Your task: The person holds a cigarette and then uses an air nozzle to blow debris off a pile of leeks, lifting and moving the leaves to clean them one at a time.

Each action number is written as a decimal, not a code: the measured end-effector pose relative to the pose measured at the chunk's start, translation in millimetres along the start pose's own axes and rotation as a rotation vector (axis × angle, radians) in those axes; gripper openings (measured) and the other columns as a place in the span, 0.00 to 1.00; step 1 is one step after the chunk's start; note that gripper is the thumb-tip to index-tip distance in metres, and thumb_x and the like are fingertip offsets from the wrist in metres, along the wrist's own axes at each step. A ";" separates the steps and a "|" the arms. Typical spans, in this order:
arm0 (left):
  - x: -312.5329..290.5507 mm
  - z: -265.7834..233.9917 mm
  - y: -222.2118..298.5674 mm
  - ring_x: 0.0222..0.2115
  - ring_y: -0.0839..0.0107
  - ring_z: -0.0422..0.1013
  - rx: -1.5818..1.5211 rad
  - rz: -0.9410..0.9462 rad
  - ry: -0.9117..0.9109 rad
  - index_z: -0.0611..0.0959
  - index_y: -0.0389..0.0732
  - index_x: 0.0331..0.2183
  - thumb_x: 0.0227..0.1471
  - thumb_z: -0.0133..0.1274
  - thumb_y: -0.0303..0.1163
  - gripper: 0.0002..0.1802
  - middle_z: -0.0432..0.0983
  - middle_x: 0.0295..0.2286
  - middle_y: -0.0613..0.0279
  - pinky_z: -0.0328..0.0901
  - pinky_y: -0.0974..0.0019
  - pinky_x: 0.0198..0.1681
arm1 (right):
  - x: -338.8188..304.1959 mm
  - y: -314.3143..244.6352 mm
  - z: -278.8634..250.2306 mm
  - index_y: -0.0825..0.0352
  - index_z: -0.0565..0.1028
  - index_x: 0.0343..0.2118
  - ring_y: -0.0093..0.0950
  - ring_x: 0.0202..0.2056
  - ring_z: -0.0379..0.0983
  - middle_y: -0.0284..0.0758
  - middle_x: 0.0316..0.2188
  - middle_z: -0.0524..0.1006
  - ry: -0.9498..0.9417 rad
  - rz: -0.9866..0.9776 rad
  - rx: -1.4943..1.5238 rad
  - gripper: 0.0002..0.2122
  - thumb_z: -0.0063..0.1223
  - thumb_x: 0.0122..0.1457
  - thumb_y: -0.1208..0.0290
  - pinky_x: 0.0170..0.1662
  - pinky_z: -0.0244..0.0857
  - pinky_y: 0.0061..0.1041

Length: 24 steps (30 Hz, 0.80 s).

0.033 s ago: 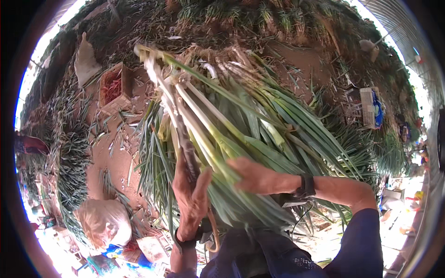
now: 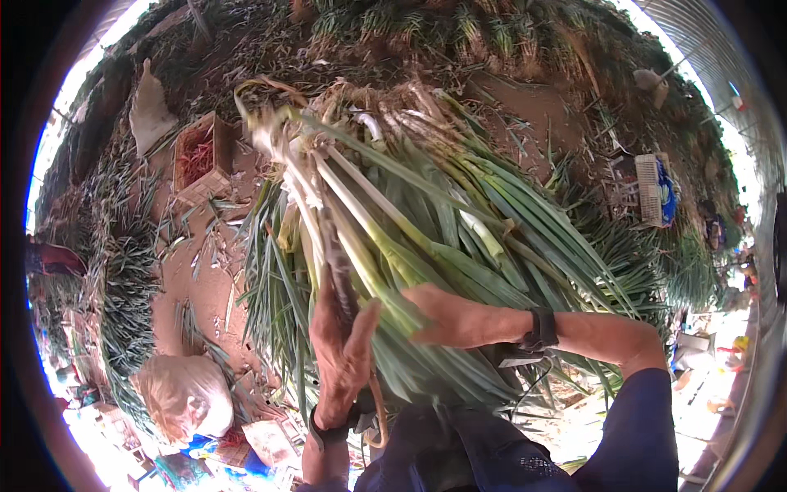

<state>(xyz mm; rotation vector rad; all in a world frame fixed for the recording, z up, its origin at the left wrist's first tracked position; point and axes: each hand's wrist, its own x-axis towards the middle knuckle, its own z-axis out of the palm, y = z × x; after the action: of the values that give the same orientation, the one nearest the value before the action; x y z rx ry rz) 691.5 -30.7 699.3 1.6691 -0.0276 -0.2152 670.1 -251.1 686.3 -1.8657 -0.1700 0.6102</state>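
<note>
My left hand [image 2: 343, 348] is closed around a dark, mottled, rod-like thing [image 2: 338, 266]. A tan curved piece [image 2: 379, 414] shows below that hand; whether it belongs to the rod I cannot tell. My right hand [image 2: 455, 316] is closed on the green part of a leek [image 2: 381, 287], its fingertips partly hidden by the leaves. Beneath both hands lies a big heap of leeks [image 2: 525, 221], with white stems and roots at the far end and green leaves toward me. A blurred, withered leaf and root end [image 2: 266, 127] sticks up at the heap's far left.
To the left stands a crate [image 2: 201, 184] holding reddish things. A pale sack [image 2: 150, 115] is behind it and a full sack [image 2: 184, 398] lies near left. A plastic crate [image 2: 648, 190] with something blue stands at right. Leek rows [image 2: 127, 303] line the ground.
My left hand and the rod-like thing have shifted slightly to the right. The blurred root end at the far left has dropped a little. My right hand has barely moved.
</note>
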 end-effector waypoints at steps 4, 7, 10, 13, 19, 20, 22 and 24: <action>0.0 5.3 -10.3 0.30 0.74 0.65 0.075 -0.094 -0.139 0.63 0.31 0.66 0.53 0.61 0.38 0.45 0.71 0.34 0.63 0.65 0.70 0.35 | 11.1 -21.8 -53.6 0.65 0.62 0.68 0.39 0.64 0.66 0.47 0.66 0.66 -0.165 0.225 -0.474 0.31 0.54 0.67 0.56 0.66 0.62 0.38; -6.2 18.0 -15.4 0.30 0.72 0.71 0.013 -0.098 -0.160 0.65 0.31 0.66 0.54 0.61 0.39 0.43 0.74 0.36 0.59 0.69 0.68 0.35 | 21.2 14.4 -127.0 0.66 0.73 0.60 0.38 0.58 0.73 0.45 0.58 0.75 0.262 0.078 -0.573 0.20 0.53 0.68 0.63 0.61 0.69 0.36; -0.5 38.4 -6.4 0.33 0.73 0.66 0.048 -0.090 -0.259 0.65 0.31 0.65 0.53 0.63 0.42 0.46 0.70 0.33 0.65 0.66 0.68 0.38 | 23.8 83.9 -205.4 0.68 0.75 0.56 0.41 0.47 0.76 0.45 0.47 0.78 0.359 0.232 -1.100 0.20 0.57 0.63 0.66 0.52 0.73 0.40; -2.3 53.3 -8.1 0.35 0.70 0.67 0.050 -0.096 -0.281 0.66 0.30 0.64 0.52 0.62 0.41 0.45 0.73 0.38 0.60 0.66 0.66 0.42 | 45.0 106.7 -197.4 0.67 0.76 0.53 0.42 0.47 0.73 0.42 0.43 0.77 0.355 0.426 -1.333 0.21 0.61 0.59 0.66 0.52 0.69 0.46; -10.9 78.2 -10.5 0.34 0.69 0.67 0.176 -0.128 -0.367 0.67 0.32 0.64 0.52 0.62 0.42 0.44 0.73 0.35 0.59 0.66 0.66 0.42 | 67.3 127.7 -182.5 0.72 0.75 0.54 0.39 0.51 0.72 0.43 0.45 0.79 0.425 0.346 -1.492 0.26 0.63 0.52 0.67 0.56 0.62 0.43; -12.1 82.8 -4.9 0.33 0.68 0.67 0.201 -0.127 -0.382 0.67 0.33 0.64 0.52 0.62 0.42 0.43 0.72 0.34 0.59 0.66 0.66 0.41 | 63.4 125.7 -184.2 0.73 0.74 0.54 0.40 0.50 0.73 0.44 0.44 0.79 0.444 0.338 -1.408 0.27 0.64 0.51 0.66 0.55 0.64 0.42; -17.4 90.5 -1.1 0.33 0.68 0.67 0.195 -0.130 -0.394 0.67 0.34 0.64 0.52 0.62 0.43 0.43 0.72 0.33 0.59 0.65 0.66 0.41 | 48.8 120.5 -191.5 0.74 0.73 0.54 0.40 0.48 0.75 0.46 0.43 0.79 0.467 0.333 -1.327 0.29 0.66 0.50 0.66 0.54 0.65 0.42; -23.5 95.4 0.7 0.32 0.68 0.67 0.192 -0.138 -0.402 0.67 0.34 0.64 0.52 0.62 0.43 0.43 0.71 0.32 0.59 0.65 0.66 0.40 | 29.4 102.6 -197.3 0.76 0.72 0.53 0.43 0.45 0.77 0.50 0.42 0.79 0.275 0.355 -0.952 0.30 0.66 0.48 0.64 0.50 0.69 0.39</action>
<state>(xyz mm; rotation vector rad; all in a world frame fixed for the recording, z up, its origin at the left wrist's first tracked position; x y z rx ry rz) 653.4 -121.1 694.0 1.7960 -0.2419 -0.6679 773.7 -442.9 633.9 -2.9210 0.0807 0.5383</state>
